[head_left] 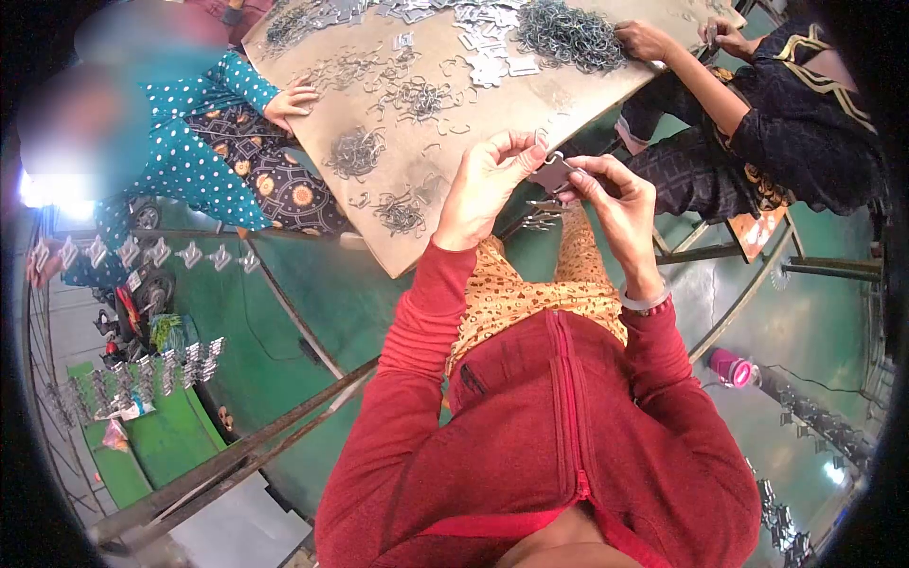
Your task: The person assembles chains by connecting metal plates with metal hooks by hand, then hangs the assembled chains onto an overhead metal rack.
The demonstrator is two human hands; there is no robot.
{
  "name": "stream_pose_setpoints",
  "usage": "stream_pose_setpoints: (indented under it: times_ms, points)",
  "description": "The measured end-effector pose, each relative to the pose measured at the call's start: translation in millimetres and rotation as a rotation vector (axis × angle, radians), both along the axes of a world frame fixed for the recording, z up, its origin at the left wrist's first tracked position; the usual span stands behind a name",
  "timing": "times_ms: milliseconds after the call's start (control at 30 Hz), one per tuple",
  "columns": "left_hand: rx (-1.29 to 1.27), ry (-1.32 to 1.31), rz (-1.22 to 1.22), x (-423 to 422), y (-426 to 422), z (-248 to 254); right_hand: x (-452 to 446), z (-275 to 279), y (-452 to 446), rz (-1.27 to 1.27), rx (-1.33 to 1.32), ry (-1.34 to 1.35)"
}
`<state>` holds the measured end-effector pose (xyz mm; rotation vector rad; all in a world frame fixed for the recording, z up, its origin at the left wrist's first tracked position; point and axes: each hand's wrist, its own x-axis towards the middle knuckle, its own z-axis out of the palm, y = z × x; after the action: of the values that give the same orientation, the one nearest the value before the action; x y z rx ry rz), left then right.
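Keep the dark metal plate (551, 175) steady at the upper centre of the frame, pinched in the right hand (620, 197); probably best to ease, not force, the wire hook (558, 154), apparently pinched in the left hand (488, 180). Cannot make out any join, mostly covered by both grips.

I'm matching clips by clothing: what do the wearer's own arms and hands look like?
The left sleeve and right sleeve are long, red and wrinkled. A pale band circles the right wrist. The left hand and right hand are gloveless.
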<state>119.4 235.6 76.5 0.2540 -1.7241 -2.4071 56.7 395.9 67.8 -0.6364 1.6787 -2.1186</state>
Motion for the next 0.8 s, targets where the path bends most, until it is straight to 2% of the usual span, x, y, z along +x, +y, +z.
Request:
stream_pose_setpoints:
  times_ms: [100, 133, 200, 267, 333, 400, 433, 467, 500, 567, 667, 733, 767, 800]
  points:
    - [0.013, -0.029, 0.045, 1.2, 5.8, 1.5, 3.6, 1.1, 0.3, -0.032, 0.032, 0.055]
    - [0.01, -0.035, 0.073, 2.1, 8.8, 2.9, 3.1, 4.8, 2.0, -0.072, 0.149, 0.285]
    - [-0.07, 0.082, 0.154, 3.6, 17.9, 3.6, 0.5, 3.7, 0.4, -0.106, 0.197, 0.592]
    - [-0.146, 0.141, 0.289, 6.0, 27.4, 5.0, -2.2, 8.0, 0.0, -0.062, 0.182, 0.666]
    - [-0.26, 0.191, 0.327, 9.4, 30.9, -0.5, -10.2, 5.1, 7.8, 0.006, 0.194, 0.48]
    - [-0.351, 0.174, 0.391, 14.1, 38.5, -6.1, -21.7, 4.7, 10.5, -0.041, 0.142, 0.156]
    - [-0.323, 0.179, 0.359, 15.7, 41.6, -7.6, -36.2, -0.7, 8.4, -0.023, 0.189, 0.127]
    - [-0.444, 0.207, 0.352, 14.8, 41.5, -11.0, -56.4, -9.1, 0.5, 0.002, 0.233, 0.108]
    - [-0.468, 0.301, 0.388, 11.0, 43.2, -14.3, -78.5, -18.5, -14.8, 0.027, 0.285, 0.199]
    - [-0.715, 0.351, 0.43, 6.5, 43.8, -16.4, -117.9, -24.7, -57.4, 0.074, 0.4, 0.408]
    - [-0.688, 0.333, 0.4, 10.2, 44.9, -19.0, -178.7, -60.6, -115.2, -0.014, 0.667, 1.313]
    - [-0.725, 0.377, 0.424, 11.1, 42.0, -24.3, -201.7, -73.1, -138.8, 0.058, 0.869, 1.408]
    - [-0.692, 0.348, 0.423, 13.5, 41.4, -24.1, -222.9, -101.2, -148.8, 0.018, 0.858, 1.457]
    - [-0.693, 0.341, 0.431, 14.9, 37.7, -24.2, -224.3, -99.7, -155.6, 0.046, 0.864, 1.466]
